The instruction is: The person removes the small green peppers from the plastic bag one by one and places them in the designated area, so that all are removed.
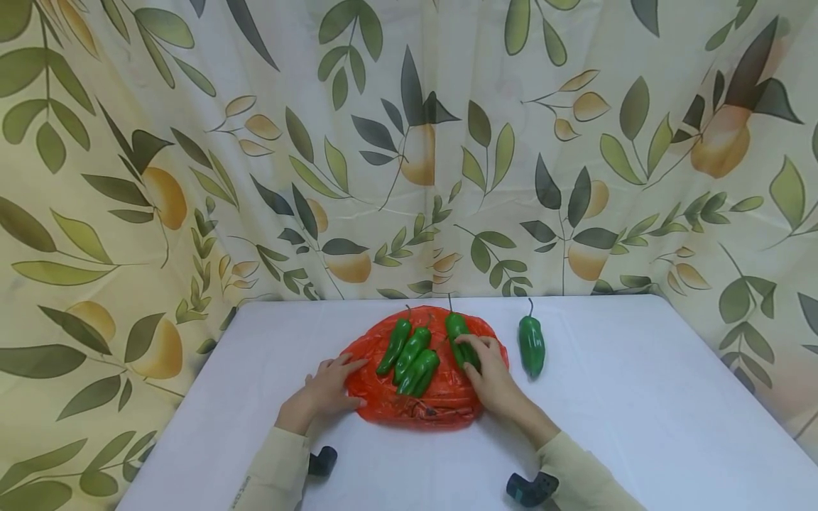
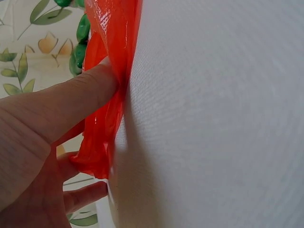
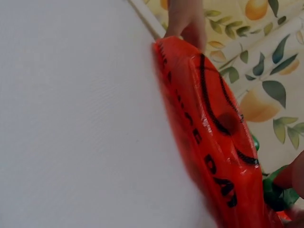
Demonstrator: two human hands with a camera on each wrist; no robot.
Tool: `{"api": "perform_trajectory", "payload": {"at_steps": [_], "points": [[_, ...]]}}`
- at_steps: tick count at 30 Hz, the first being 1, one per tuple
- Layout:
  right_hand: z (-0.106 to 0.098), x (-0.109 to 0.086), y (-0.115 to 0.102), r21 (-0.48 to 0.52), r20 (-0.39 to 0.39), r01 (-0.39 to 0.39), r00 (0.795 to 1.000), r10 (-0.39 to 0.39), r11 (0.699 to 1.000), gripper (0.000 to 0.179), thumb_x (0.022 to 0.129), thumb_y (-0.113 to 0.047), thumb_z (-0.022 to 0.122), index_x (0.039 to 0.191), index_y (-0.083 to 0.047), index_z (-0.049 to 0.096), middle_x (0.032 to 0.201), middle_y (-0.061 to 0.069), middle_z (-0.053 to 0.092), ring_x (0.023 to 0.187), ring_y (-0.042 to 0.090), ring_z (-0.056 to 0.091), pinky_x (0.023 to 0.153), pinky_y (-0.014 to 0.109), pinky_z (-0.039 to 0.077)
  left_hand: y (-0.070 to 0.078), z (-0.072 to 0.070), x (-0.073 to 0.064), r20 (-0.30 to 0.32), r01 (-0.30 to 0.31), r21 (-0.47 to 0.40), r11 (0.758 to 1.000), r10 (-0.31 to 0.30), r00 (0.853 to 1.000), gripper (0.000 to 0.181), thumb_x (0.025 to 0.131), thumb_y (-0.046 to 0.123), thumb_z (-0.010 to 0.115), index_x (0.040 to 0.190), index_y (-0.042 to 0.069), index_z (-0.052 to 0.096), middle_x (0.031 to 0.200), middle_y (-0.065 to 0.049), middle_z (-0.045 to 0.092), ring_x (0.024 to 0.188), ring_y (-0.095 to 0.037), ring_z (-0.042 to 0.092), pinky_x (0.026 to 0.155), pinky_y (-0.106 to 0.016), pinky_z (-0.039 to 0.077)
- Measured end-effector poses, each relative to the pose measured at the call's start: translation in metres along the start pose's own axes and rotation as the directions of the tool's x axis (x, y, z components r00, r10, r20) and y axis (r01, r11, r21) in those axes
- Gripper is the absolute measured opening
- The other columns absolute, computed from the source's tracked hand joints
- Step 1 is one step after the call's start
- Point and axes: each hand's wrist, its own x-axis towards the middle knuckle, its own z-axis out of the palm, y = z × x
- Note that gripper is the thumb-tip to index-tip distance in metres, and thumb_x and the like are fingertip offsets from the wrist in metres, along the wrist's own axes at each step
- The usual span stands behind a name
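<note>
L hand [image 1: 329, 388] on bag [image 1: 451, 389] | R hand [image 1: 498, 380] grips 1 grn pepper [image 1: 466, 356]

Cannot read the tiny lettering [image 1: 241, 491] on the left sleeve [image 1: 273, 463]. In the right wrist view, see the right hand [image 3: 295, 178] only cropped by the edge, and blurred upper letters [image 3: 166, 66] on the red plastic bag [image 3: 216, 147]. In the left wrist view, see green chili peppers [image 2: 82, 29] partly hidden behind the bag.

peppers [image 1: 412, 353] on bag [image 1: 445, 395], lone pepper [image 1: 532, 345] to its right
</note>
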Motion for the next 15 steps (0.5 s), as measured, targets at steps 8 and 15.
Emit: {"api": "perform_trajectory", "payload": {"at_steps": [8,15], "points": [[-0.008,0.002,-0.005,0.055,-0.051,0.04,0.998,-0.037,0.998,0.067,0.099,0.005,0.05,0.156,-0.025,0.035,0.158,0.031,0.021,0.145,0.052,0.031,0.116,0.068,0.031,0.0,0.0,-0.001,-0.002,-0.001,0.004,1.0,0.001,1.0,0.077,0.081,0.032,0.084,0.149,0.024,0.051,0.162,-0.012,0.037,0.144,-0.043,0.032,0.11,-0.081,0.025],[-0.017,0.001,-0.008,0.06,-0.043,0.058,0.998,-0.056,0.997,0.066,0.099,0.004,0.049,0.157,-0.023,0.034,0.155,0.036,0.023,0.143,0.056,0.034,0.115,0.069,0.03,0.001,-0.001,-0.001,0.0,0.003,0.001,1.0,-0.003,1.0,0.077,0.081,0.032,0.085,0.149,0.025,0.051,0.161,-0.012,0.038,0.144,-0.042,0.032,0.11,-0.08,0.026]]}}
